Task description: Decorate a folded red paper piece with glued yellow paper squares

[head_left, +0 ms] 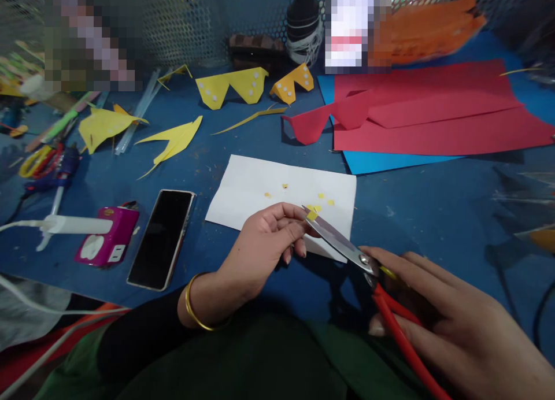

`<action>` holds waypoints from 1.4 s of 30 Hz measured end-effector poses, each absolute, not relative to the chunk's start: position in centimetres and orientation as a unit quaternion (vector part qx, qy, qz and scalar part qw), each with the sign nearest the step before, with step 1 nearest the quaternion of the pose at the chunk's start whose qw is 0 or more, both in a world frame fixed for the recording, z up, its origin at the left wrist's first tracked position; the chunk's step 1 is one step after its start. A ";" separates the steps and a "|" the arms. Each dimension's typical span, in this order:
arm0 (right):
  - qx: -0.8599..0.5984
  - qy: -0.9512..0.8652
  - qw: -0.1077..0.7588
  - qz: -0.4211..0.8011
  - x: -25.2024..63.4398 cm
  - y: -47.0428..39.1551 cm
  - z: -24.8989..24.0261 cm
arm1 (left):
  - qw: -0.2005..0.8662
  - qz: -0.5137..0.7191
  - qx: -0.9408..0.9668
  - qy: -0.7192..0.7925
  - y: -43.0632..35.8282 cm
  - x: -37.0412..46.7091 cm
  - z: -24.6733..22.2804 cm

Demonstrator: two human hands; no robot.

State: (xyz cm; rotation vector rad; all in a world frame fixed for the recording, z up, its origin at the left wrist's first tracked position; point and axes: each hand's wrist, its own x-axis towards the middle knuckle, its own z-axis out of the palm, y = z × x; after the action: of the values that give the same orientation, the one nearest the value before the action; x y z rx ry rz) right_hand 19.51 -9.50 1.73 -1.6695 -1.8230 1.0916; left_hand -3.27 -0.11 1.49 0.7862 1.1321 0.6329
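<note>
My right hand (451, 313) grips red-handled scissors (342, 241), their metal blades pointing up and left over a white sheet (255, 180). At the blade tips is a small piece of yellow paper (311, 215). My left hand (269, 238) pinches it between thumb and forefinger, the other fingers curled below. Several tiny yellow paper bits (321, 196) lie scattered on the sheet just beyond the blades. A gold bangle (189, 304) circles my left wrist.
A phone (162, 238) and a magenta box (110, 235) with a white plug lie left. Behind are yellow paper glasses (234, 85), orange ones (295, 83) and red ones (310, 125). Red sheets (433, 128) overlap blue paper (368, 164). A glue gun (63, 169) is far left.
</note>
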 end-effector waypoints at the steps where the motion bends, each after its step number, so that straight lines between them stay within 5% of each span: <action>1: -0.603 -0.659 0.220 0.393 19.5 -9.5 1.7 | 0.727 0.286 0.356 0.513 -0.1 -3.3 1.5; 42: -0.599 -0.707 0.194 0.322 20.1 -9.6 1.5 | 0.725 0.246 0.385 0.516 0.0 -3.3 1.7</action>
State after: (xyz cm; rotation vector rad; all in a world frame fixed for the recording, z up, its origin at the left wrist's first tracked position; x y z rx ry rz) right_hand 20.05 -9.56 1.53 -1.6799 -1.9822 0.9041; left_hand -3.26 -0.03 1.70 0.8487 1.1388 0.5430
